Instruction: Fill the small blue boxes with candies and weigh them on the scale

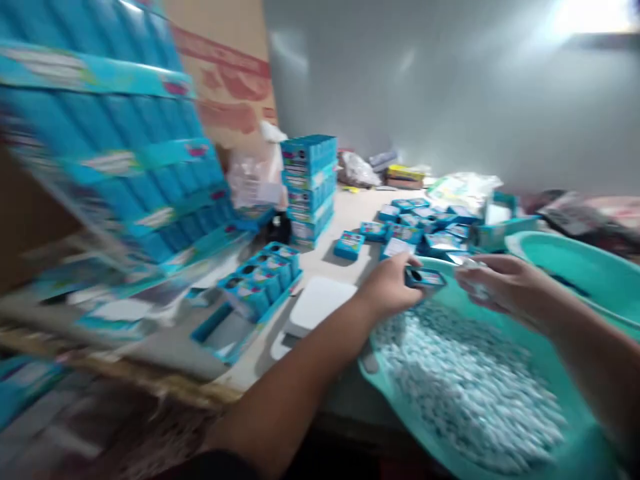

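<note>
My left hand point(393, 283) is closed around a small blue carton point(425, 278), held over the far rim of a turquoise basin point(407, 417). Many small white and pale-blue pieces point(465, 373) fill the basin's lower part; blur hides their exact kind. To the right of the carton, my right hand point(500, 287) is closed, with some of the whitish pieces point(475, 263) showing at its fingertips. The two hands are apart. Under my left forearm stands a white device like a small scale point(320, 303).
Several blue cartons point(425, 223) lie loose behind the basin. A blue tray point(220, 343) holds a row of cartons on the left. Beyond it rises a carton stack point(310, 187), beside tall blue display boxes point(125, 133). A second turquoise basin point(590, 260) is at right.
</note>
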`<state>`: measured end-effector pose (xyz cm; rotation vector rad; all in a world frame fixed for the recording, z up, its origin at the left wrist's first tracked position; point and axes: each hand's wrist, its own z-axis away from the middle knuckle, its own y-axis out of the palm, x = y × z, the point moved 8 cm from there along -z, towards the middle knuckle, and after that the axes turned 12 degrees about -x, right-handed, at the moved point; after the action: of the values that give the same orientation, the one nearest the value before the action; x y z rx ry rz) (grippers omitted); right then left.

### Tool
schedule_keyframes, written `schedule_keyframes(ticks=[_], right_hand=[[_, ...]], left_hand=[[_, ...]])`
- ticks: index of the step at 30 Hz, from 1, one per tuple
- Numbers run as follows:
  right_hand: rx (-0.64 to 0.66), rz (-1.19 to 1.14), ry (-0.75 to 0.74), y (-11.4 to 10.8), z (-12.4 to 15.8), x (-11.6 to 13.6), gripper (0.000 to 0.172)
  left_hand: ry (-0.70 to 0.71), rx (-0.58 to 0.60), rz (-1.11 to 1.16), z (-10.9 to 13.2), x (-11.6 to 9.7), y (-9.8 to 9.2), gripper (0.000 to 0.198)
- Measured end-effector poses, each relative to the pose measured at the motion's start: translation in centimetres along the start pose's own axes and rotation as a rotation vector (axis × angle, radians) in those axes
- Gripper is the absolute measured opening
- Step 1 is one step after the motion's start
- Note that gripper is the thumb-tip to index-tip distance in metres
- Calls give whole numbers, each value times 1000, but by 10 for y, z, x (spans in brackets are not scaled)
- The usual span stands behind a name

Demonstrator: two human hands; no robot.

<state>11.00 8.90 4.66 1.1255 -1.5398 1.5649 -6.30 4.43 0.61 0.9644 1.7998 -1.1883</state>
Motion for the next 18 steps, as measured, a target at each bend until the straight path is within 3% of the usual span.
schedule_keyframes(ticks=[2,5,8,14,18], right_hand=[[90,-119,22,12,-2,20,35],[62,-328,31,27,-19,45,27],[71,-601,63,43,-28,54,22],[-4,-780,-21,61,-20,38,25],[-12,-814,41,70,-19,24,24]], left_hand=[[12,-17,-28,-2,-1,-1,40],[2,-21,-46,-2,-1,-2,38],[11,-16,-48,0,-3,-1,38],[98,136,4,6,-11,13,40],[96,184,48,10,-12,18,42]])
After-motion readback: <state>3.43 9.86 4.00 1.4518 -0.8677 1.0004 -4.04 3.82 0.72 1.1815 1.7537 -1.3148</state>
